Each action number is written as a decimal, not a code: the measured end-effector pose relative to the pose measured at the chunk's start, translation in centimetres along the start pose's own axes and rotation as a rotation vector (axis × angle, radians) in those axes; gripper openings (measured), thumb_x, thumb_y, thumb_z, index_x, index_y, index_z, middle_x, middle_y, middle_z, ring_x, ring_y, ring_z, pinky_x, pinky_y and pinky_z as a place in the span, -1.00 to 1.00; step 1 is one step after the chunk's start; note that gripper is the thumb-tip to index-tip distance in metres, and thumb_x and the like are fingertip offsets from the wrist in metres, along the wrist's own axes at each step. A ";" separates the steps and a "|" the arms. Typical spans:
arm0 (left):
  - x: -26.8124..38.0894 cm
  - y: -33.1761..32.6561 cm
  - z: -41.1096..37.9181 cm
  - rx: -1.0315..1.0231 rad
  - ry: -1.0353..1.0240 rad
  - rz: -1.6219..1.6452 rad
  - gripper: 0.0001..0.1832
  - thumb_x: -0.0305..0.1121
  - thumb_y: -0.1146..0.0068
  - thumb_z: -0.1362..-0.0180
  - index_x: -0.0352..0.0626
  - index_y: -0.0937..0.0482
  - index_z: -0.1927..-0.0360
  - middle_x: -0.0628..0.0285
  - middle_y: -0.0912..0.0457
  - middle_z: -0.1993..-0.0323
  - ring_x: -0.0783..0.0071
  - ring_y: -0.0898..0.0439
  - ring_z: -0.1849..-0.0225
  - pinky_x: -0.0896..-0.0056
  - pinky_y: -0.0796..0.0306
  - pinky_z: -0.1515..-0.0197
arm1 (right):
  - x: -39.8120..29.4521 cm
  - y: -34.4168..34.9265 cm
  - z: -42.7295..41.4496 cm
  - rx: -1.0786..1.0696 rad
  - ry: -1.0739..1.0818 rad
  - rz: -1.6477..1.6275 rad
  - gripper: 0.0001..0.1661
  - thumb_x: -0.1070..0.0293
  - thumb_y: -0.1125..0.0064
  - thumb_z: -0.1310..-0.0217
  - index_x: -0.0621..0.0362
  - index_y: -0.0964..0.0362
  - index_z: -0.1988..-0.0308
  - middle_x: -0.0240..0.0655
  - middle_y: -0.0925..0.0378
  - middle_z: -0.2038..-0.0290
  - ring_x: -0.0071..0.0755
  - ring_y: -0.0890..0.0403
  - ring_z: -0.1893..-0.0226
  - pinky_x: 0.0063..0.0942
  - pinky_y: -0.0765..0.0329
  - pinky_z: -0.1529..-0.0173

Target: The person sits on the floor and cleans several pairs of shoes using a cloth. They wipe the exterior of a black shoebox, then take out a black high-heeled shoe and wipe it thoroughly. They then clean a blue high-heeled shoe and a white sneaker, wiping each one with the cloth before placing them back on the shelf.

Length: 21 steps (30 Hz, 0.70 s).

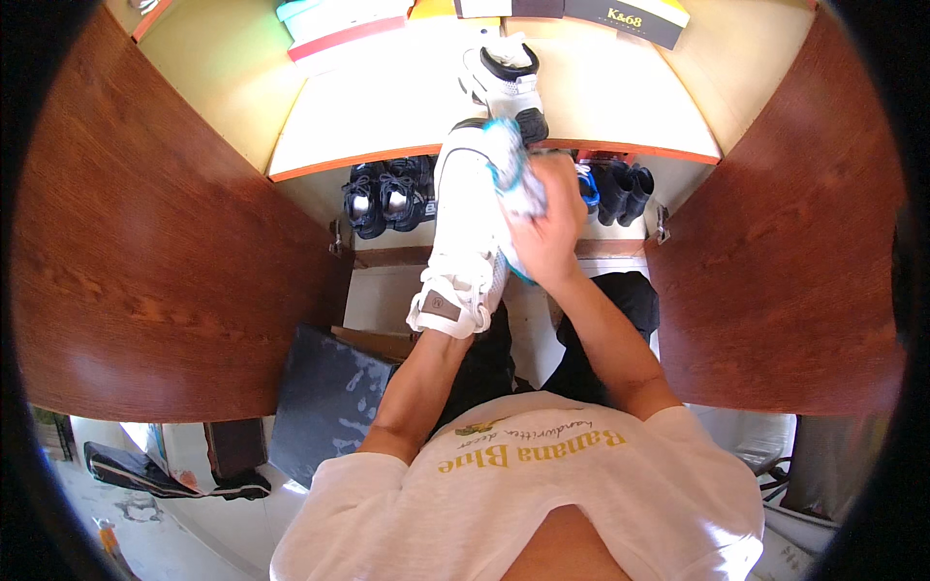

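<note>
A white sneaker [465,210] is held up before me, sole side out of sight, its tongue and laces towards me. Into its opening goes my left wrist [452,344]; the hand itself is hidden inside and bears the shoe. My right hand [550,225] grips a white cloth with teal edging [514,171] against the sneaker's right side; the cloth is blurred. Just beyond, a second white sneaker with black lining and heel [512,87] stands on the pale shelf [356,120], something white stuffed in its opening.
Shoe boxes [626,20] line the back of the shelf. Below are black sneakers [381,196], a blue shoe [588,187] and black boots [625,192]. Brown cabinet doors [167,240] stand open on both sides. A dark box [330,407] lies at lower left.
</note>
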State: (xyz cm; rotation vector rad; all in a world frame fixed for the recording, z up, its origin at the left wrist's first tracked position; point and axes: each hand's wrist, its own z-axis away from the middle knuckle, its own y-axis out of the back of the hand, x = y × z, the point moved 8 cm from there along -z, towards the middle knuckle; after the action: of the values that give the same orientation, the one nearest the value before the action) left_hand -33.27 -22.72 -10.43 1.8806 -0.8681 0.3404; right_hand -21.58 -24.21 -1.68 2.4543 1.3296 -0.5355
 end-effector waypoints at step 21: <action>-1.2 1.5 -0.4 0.069 -0.199 -0.192 -0.69 -0.37 -0.01 -0.05 -0.19 -0.49 0.10 0.10 -0.57 0.23 0.29 -0.56 0.27 0.42 -0.44 0.19 | 1.8 0.4 -0.4 -0.150 -0.044 -0.126 -0.47 0.65 -0.20 0.17 0.24 -0.42 0.06 -0.24 -0.46 0.33 -0.41 -0.46 0.35 -0.56 -0.42 0.23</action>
State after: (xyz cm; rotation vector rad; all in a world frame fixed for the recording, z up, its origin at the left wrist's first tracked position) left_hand -35.07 -22.18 -9.94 2.0683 -0.8068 0.0663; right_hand -20.21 -22.91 -2.12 2.2383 1.4580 -0.4965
